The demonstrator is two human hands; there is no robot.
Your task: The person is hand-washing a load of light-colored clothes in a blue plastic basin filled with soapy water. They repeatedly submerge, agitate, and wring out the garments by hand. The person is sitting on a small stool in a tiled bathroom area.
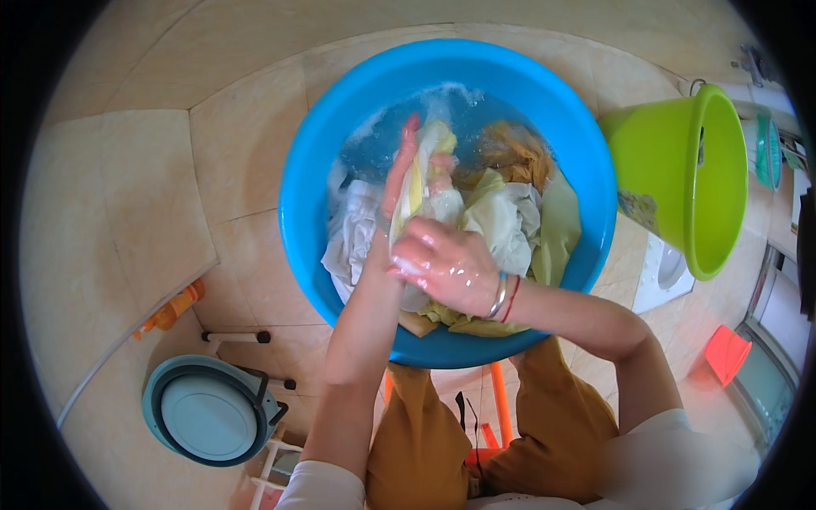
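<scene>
A wet white and yellow cloth (413,189) is bunched up over the blue tub. It lies across the palm of my left hand (398,174), with one finger pointing up beside it and other fingers bent round its far side. My right hand (446,265) is closed at the cloth's lower end, over my left wrist. Something white, soap or suds, shows between its fingers; I cannot tell which. Below my hands, the blue tub (297,170) holds foamy water (382,140), a brown cloth (518,153), a white garment (353,225) and pale yellow-green cloth (557,225).
A lime green bucket (659,161) leans at the right of the tub, with a white fixture (661,276) in the floor near it. At the lower left is a grey collapsible basin (208,416). An orange bottle (174,308) sits by the left wall. A red-orange object (727,353) is at the right.
</scene>
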